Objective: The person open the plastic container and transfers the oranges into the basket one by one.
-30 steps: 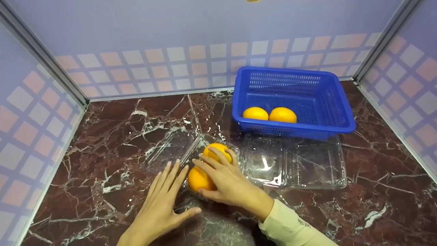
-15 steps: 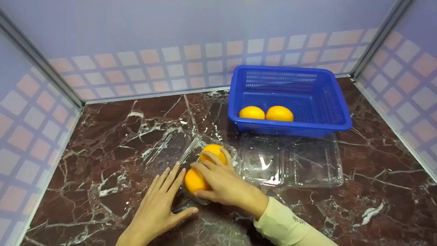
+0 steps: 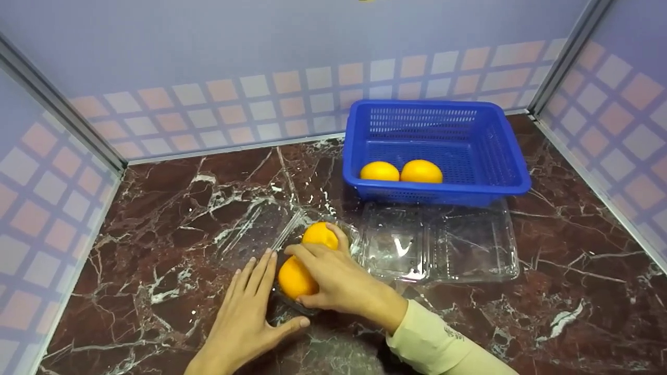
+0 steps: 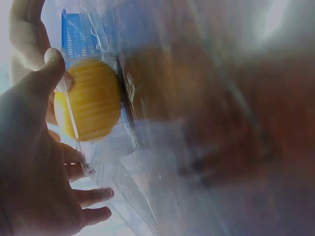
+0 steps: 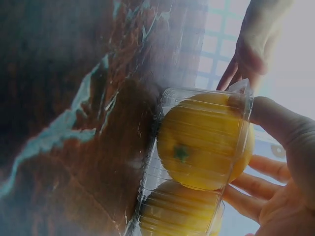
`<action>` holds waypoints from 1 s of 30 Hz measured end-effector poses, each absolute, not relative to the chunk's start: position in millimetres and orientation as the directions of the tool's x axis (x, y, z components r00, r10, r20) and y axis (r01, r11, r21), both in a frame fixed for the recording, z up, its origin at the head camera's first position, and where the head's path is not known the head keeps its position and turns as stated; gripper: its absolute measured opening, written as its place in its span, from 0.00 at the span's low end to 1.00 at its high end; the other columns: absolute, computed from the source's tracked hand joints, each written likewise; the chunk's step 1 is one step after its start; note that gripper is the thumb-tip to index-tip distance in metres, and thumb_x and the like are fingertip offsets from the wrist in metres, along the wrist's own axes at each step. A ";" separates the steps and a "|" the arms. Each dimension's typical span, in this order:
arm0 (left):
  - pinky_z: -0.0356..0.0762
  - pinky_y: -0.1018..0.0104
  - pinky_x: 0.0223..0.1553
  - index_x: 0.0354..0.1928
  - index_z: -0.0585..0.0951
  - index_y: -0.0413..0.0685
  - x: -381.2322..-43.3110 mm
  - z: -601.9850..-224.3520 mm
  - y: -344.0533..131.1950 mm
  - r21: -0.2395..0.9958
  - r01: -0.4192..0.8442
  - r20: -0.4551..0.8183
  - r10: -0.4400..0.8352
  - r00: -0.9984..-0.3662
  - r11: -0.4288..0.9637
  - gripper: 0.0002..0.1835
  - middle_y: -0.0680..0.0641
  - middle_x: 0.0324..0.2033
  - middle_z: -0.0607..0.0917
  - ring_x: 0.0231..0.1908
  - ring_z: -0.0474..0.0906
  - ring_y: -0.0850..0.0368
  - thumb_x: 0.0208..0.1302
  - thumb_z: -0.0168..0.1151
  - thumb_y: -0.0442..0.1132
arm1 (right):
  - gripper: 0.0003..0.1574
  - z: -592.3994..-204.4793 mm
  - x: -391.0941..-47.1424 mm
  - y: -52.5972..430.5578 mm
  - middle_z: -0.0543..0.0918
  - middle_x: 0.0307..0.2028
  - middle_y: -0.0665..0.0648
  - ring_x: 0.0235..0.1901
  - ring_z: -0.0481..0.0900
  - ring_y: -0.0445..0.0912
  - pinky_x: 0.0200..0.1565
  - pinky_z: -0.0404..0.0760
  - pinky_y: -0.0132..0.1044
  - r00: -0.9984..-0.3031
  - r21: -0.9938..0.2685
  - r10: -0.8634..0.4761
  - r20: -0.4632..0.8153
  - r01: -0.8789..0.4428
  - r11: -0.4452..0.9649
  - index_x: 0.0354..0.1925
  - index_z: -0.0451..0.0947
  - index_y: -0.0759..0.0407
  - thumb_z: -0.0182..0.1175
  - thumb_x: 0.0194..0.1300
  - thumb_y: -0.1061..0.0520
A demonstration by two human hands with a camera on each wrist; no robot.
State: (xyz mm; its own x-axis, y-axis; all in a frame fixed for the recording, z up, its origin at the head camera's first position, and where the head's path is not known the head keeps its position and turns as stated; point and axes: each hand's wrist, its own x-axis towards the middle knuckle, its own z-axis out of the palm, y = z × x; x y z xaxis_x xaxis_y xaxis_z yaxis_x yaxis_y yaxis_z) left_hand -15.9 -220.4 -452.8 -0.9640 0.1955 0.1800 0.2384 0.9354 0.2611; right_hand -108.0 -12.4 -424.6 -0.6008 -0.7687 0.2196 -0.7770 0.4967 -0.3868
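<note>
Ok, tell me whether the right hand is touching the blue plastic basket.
Apart. The head view shows a strip of marbled countertop between the right hand, curled over an orange, and the blue plastic basket.

Near orange [image 3: 296, 278]: partly behind the right hand [image 3: 344, 278]
Far oranges [image 3: 421, 170]: bottoms hidden by the blue basket [image 3: 437, 188]
Sleeve print [image 3: 454, 333]: too small to read
Yellow thing [image 3: 366, 0]: cut by the top edge (what it is, unclear)

The right hand [image 3: 341, 278] curls over the front orange [image 3: 296, 280]; the left hand [image 3: 244, 315], fingers straight, thumb spread, sits beside it.
</note>
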 end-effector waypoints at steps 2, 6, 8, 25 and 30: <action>0.54 0.33 0.79 0.83 0.57 0.40 -15.5 -453.2 -218.0 0.264 0.224 0.178 0.181 -0.967 0.938 0.67 0.38 0.82 0.60 0.79 0.57 0.31 0.57 0.61 0.83 | 0.51 -424.9 -108.2 -12.9 0.82 0.65 0.55 0.68 0.78 0.50 0.81 0.40 0.62 -0.594 -0.381 -0.773 0.224 -0.783 0.491 0.72 0.70 0.54 0.81 0.55 0.46; 0.51 0.34 0.80 0.83 0.57 0.39 -14.9 -452.5 -213.6 0.270 0.184 0.155 0.146 -0.977 0.945 0.68 0.37 0.82 0.59 0.80 0.56 0.32 0.56 0.58 0.85 | 0.51 -423.5 -108.6 -14.7 0.80 0.64 0.54 0.66 0.78 0.49 0.81 0.44 0.60 -0.593 -0.388 -0.783 0.189 -0.777 0.495 0.73 0.69 0.53 0.80 0.57 0.47; 0.50 0.35 0.80 0.83 0.57 0.38 -14.9 -452.0 -212.1 0.269 0.168 0.146 0.132 -0.980 0.948 0.68 0.36 0.82 0.59 0.80 0.55 0.32 0.56 0.58 0.85 | 0.52 -422.0 -108.7 -16.1 0.78 0.65 0.56 0.65 0.78 0.49 0.81 0.47 0.59 -0.597 -0.391 -0.789 0.145 -0.767 0.508 0.75 0.68 0.53 0.80 0.58 0.47; 0.54 0.33 0.79 0.82 0.58 0.37 -18.7 -453.2 -207.5 0.262 0.137 0.142 0.102 -0.985 0.955 0.67 0.35 0.81 0.61 0.77 0.61 0.32 0.57 0.59 0.84 | 0.50 -410.5 -105.4 -29.1 0.76 0.72 0.56 0.73 0.72 0.49 0.79 0.61 0.50 -0.640 -0.270 -0.766 -0.070 -0.727 0.632 0.76 0.68 0.57 0.76 0.63 0.45; 0.59 0.32 0.76 0.82 0.60 0.38 -18.7 -450.9 -208.3 0.259 0.138 0.155 0.100 -0.983 0.956 0.68 0.36 0.80 0.64 0.74 0.66 0.33 0.54 0.62 0.84 | 0.47 -412.8 -101.8 -31.3 0.79 0.67 0.53 0.68 0.77 0.47 0.77 0.63 0.50 -0.635 -0.260 -0.772 -0.018 -0.743 0.617 0.71 0.71 0.55 0.79 0.59 0.47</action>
